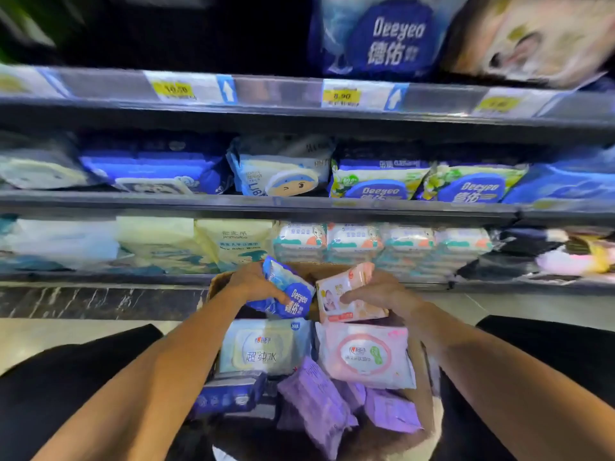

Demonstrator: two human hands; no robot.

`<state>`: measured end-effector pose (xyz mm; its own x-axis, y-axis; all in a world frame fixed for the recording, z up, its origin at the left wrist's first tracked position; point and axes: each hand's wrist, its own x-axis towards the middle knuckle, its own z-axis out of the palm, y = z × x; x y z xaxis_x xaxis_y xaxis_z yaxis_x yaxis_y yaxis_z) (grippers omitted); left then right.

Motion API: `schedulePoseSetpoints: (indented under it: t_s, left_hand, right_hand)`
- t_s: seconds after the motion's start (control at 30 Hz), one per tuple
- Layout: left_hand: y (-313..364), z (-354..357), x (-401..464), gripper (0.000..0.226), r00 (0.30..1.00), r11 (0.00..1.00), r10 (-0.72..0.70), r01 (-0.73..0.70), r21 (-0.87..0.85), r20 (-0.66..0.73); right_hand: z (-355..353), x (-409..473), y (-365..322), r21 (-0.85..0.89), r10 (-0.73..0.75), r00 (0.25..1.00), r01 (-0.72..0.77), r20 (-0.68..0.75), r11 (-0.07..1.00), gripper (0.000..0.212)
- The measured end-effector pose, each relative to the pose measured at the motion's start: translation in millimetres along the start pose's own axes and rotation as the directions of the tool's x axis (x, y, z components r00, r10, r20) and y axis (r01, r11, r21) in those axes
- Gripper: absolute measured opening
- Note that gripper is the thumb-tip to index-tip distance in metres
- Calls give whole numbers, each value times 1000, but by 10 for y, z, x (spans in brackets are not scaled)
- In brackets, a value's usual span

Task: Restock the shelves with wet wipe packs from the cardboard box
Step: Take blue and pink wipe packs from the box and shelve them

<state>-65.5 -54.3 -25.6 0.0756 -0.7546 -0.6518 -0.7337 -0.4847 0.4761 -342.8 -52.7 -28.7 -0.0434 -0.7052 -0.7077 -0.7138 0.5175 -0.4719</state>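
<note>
So over the far end of the brown cardboard box (429, 371) the left hand (254, 282) grips a soft blue plastic wipe pack (293, 292) and the right hand (382, 291) a pink one (346, 294), both probably light, squishy, a bit slick, best pinched across the middle.

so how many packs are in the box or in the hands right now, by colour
blue packs: 3, one in the left hand, a pale one and a dark one in the cardboard box
pink packs: 2, one in the right hand, one in the box
purple packs: 3 that I can see
total: 8
</note>
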Motion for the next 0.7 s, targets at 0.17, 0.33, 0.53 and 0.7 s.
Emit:
schedulePoseSetpoints:
  t_s: [0.17,0.33,0.53,0.7]
  left_hand:
    - [113,-213,-373,59,992,982,81,-96,-164,-96]
    - [239,-423,-866,58,974,924,167,-208,-320,-151]
    - [531,-643,-1415,38,911,801,282,-397,-448,-302]
    - [928,-841,-1740,32,858,710,369,-509,-486,-359]
  right_hand:
    - [-457,-632,-182,88,-111,992,115,-59,989,28]
    - [-850,-1183,-126,277,-177,972,214,-153,937,46]
    - [-1245,-1693,-39,450,-280,909,399,-309,799,38]
    - [-1546,-1999,15,486,-300,848,503,-437,714,44]
